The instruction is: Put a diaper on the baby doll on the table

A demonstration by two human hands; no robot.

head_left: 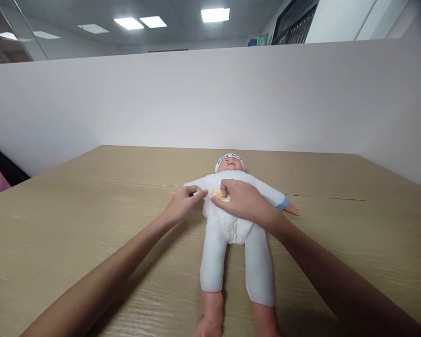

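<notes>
A baby doll (236,176) lies on its back, head away from me, arms spread and legs toward me. It wears a white long-sleeved top with blue cuffs, white leg coverings and a white cap (229,157) with blue lettering. A white diaper (235,230) shows between its legs. My left hand (184,202) is closed in a pinch beside the doll's waist. Over the belly, my right hand (243,200) also pinches, next to a yellow-orange print (216,193) on the top. What either set of fingertips holds, if anything, is too small to tell.
The doll lies on a wood-grain table (91,243). A white partition (182,100) rises behind the table and along its right side. At the far left edge stands a pink and black object (0,171).
</notes>
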